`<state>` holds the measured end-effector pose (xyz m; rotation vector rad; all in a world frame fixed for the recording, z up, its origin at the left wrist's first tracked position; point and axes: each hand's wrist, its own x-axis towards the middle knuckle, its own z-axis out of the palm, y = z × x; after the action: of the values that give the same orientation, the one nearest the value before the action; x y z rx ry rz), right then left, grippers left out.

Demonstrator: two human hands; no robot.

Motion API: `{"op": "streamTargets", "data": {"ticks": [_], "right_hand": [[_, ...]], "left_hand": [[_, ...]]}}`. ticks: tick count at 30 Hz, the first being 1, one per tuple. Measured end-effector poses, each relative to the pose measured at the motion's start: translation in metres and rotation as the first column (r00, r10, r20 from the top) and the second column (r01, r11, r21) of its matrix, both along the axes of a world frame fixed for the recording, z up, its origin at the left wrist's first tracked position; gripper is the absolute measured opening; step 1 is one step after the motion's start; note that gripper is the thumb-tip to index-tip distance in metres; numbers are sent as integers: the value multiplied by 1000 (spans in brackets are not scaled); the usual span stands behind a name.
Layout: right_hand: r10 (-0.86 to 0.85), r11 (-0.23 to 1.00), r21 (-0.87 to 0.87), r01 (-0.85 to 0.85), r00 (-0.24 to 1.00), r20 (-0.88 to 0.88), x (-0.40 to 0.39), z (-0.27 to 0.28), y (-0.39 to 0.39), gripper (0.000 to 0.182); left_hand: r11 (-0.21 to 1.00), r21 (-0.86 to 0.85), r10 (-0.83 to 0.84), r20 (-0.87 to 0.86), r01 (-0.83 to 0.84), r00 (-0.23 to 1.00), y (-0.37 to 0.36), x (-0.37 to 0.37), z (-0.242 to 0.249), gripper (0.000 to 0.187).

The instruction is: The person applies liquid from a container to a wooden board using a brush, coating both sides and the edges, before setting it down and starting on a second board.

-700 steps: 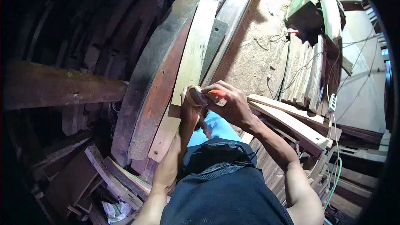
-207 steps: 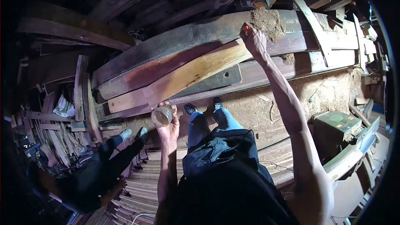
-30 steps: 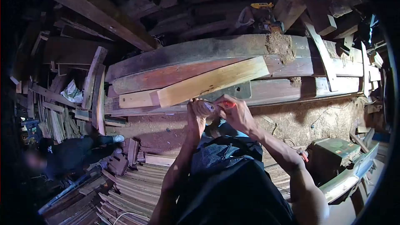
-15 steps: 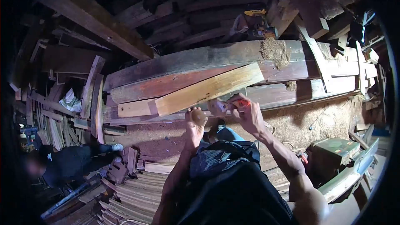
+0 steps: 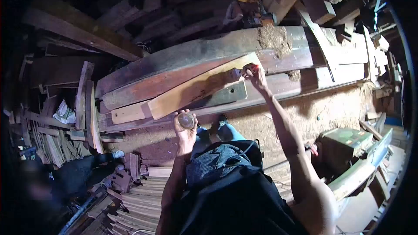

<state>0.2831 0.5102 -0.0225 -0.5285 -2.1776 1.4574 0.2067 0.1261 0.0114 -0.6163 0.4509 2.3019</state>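
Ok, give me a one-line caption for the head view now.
Left hand holding a small round container, right hand holding a red-handled tool over a pale board.

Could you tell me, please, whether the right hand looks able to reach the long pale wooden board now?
Probably yes: the right hand appears over or beside the long pale wooden board, with nothing visible blocking it, though its grip is taken up by a small red-handled tool.

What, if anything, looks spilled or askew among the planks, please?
A clump of what looks like wood shavings sits on the dark rear plank, as if left unswept. The pale board lies slantwise to the reddish plank, so it looks askew.
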Motion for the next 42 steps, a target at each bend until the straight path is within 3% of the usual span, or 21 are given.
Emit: {"op": "streamTargets", "data": {"ticks": [1,3,7,10,13,14,16,17,18,21,23,24,26,29,31,35,36,37,39,41,42], "right_hand": [[-103,975,211,74,986,128,6,15,6,18],[-117,922,378,88,992,54,29,-10,53,17],[-334,892,364,268,933,133,50,44,87,9],[-269,868,453,203,959,85,36,61,52,5],[-228,806,591,37,940,253,15,56,-20,24],[-107,784,620,-27,978,178,13,39,-39,28],[-51,875,473,-103,952,303,-6,53,-97,28],[10,915,389,-102,973,231,-11,55,-113,27],[165,962,172,-211,955,246,-17,58,-117,25],[135,990,-54,-131,988,70,-23,64,-115,21],[63,998,-5,-64,994,-84,-16,23,-82,11],[37,990,-137,-21,992,119,0,25,-60,12],[-115,970,224,91,989,96,28,20,-6,13],[-353,822,528,214,919,176,42,81,32,11],[-296,857,447,257,955,18,36,85,48,7],[-162,799,601,19,969,186,-5,56,25,25],[-69,785,581,-217,901,429,-21,58,4,26],[-64,796,581,-171,930,362,-34,47,-24,26],[92,867,411,-283,900,426,-56,57,-62,26],[129,897,367,-245,941,313,-70,60,-73,26],[151,969,163,-187,966,210,-77,54,-70,21]], "left_hand": [[1000,-8,-4,-22,4,1000,0,-1,1,26],[1000,-28,11,-30,-12,1000,-4,1,-3,27],[998,-61,14,-14,-15,1000,-5,-3,1,26],[999,-41,8,-7,-8,1000,-7,-7,4,27],[998,-56,5,-20,-7,1000,-6,-12,3,27],[998,-56,4,-21,-5,1000,-5,-14,4,27],[998,-59,11,-23,-13,1000,-4,-17,6,27],[999,-51,10,-33,-12,999,-2,-17,11,27],[999,-44,9,-43,-11,999,-1,-17,15,27],[999,-38,1,-24,-2,1000,-4,-20,16,28],[1000,-28,-8,-20,8,1000,-5,-21,15,28],[1000,-15,-3,-6,3,1000,-5,-21,14,29],[1000,17,7,9,-7,1000,-7,-20,12,29],[999,38,7,2,-8,1000,-8,-19,11,29],[999,51,-1,4,1,1000,-7,-19,13,29],[1000,-5,11,-2,-11,1000,-5,-17,23,30],[1000,-10,11,-1,-11,1000,-4,-17,24,30],[1000,-15,10,0,-10,1000,-4,-18,25,30],[1000,22,-1,-10,1,1000,-4,-19,26,30],[999,52,-1,-13,2,1000,-4,-18,28,30],[998,54,11,-10,-10,1000,-5,-18,28,30]]}}
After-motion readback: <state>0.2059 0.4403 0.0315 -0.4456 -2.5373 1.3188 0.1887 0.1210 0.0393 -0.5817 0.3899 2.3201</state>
